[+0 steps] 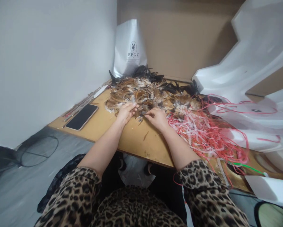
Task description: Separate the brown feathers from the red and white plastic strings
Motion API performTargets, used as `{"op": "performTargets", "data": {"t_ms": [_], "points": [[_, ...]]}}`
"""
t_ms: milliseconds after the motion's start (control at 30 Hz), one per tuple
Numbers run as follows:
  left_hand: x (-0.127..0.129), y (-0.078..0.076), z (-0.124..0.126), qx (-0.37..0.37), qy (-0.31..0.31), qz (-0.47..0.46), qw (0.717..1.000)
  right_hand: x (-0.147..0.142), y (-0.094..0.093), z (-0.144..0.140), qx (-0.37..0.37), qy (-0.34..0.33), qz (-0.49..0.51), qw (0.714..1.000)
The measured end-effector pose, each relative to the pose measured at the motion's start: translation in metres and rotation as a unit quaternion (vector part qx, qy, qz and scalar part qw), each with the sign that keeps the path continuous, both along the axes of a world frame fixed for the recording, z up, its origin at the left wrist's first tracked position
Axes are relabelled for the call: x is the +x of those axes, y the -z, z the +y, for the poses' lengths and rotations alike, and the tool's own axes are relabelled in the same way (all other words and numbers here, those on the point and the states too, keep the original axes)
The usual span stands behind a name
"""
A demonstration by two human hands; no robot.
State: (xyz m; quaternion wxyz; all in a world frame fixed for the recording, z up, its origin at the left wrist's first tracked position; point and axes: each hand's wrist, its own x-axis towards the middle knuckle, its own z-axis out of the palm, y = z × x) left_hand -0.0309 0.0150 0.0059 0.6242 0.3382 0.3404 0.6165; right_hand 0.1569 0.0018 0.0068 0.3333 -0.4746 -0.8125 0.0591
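Observation:
A big heap of brown, white and black feathers point(146, 91) lies on a wooden board table point(134, 142). My left hand point(126, 112) rests at the heap's near edge, fingers curled over a few brown feathers. My right hand point(157, 117) is just beside it, fingertips pinching small feathers at the same edge. Both hands nearly touch each other. Leopard-print sleeves cover my upper arms.
A tangle of red and white strips point(202, 129) spreads right of my right hand. A black phone point(82, 116) lies at the table's left. A white paper bag point(130, 47) stands behind the feathers. White foam pieces point(250, 78) pile up on the right.

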Motion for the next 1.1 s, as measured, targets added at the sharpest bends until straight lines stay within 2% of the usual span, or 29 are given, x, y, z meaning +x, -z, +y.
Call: {"op": "performTargets", "data": {"t_ms": [167,267,400,533,667,767,900,1000,1100], "points": [[0.002,-0.004,-0.008,0.018,0.042,0.010,0.999,-0.015,0.006,-0.004,0.003,0.020,-0.093,0.995],[0.001,-0.006,-0.010,0.016,0.058,0.006,0.998,-0.020,0.007,-0.006,0.026,0.010,-0.132,0.991],[-0.002,-0.006,-0.010,-0.003,0.070,-0.028,0.997,-0.012,-0.001,-0.007,0.084,0.001,-0.092,0.992],[-0.002,-0.006,-0.011,-0.036,0.110,-0.037,0.993,0.005,-0.011,-0.006,0.111,0.013,-0.031,0.993],[-0.001,-0.007,-0.013,-0.039,0.138,-0.049,0.989,0.008,-0.009,-0.005,0.085,0.013,-0.023,0.996],[-0.001,-0.008,-0.013,-0.042,0.141,-0.063,0.987,0.001,0.000,-0.005,0.032,0.002,-0.065,0.997],[-0.002,-0.008,-0.013,-0.053,0.139,-0.059,0.987,-0.007,0.008,-0.003,-0.012,0.030,-0.121,0.992],[-0.002,-0.008,-0.012,-0.052,0.134,-0.056,0.988,-0.005,0.008,0.000,-0.001,0.032,-0.118,0.992],[-0.002,-0.007,-0.012,-0.054,0.130,-0.053,0.989,0.004,0.005,0.003,0.043,0.027,-0.063,0.997]]}}
